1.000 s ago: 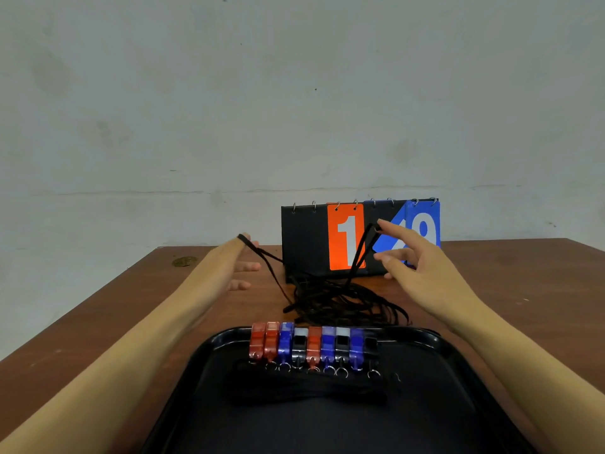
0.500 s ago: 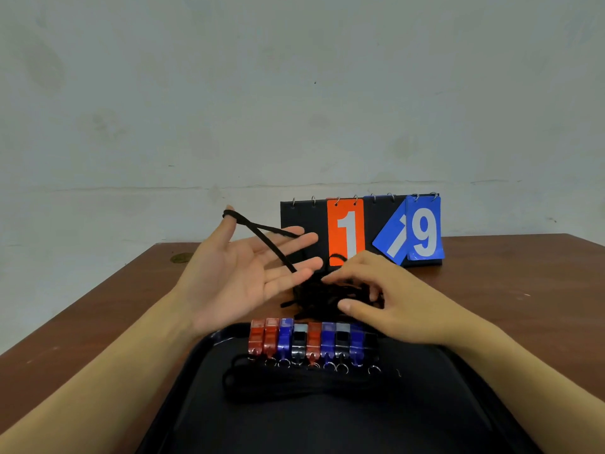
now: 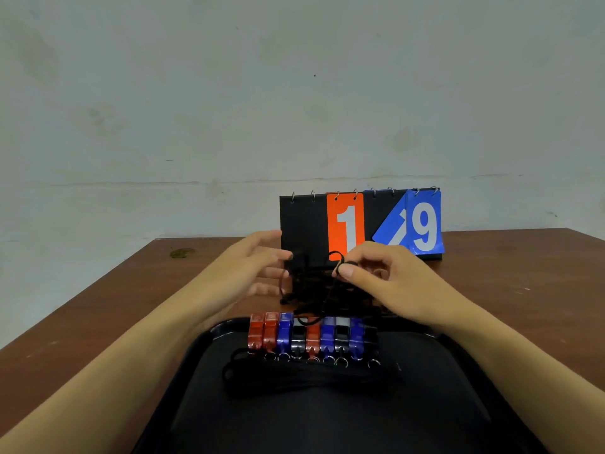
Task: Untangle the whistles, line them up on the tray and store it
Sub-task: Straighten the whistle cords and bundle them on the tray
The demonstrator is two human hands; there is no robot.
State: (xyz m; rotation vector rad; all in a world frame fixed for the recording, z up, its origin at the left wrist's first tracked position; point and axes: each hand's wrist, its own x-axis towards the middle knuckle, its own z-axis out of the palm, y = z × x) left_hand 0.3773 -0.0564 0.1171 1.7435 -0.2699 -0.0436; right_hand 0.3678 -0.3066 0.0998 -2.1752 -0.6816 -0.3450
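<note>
Whistles (image 3: 311,335) line the tray (image 3: 425,404); at 12 o'clock, right hand (image 3: 389,283) pinches a cord (image 3: 330,290), left hand (image 3: 252,270) relaxed, fingers straight.

Brown wooden table (image 3: 510,290) carries: black plastic tray (image 3: 458,362) at near edge, tangled black cords (image 3: 314,290) beyond it, black flip scoreboard (image 3: 301,224) behind.

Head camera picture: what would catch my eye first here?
Probably the flip scoreboard at the table's far side, showing an orange 1 and a blue 9. In front of it, the right hand pinches a black cord from a tangle, and a row of red, blue and black whistles lines the black tray.
</note>
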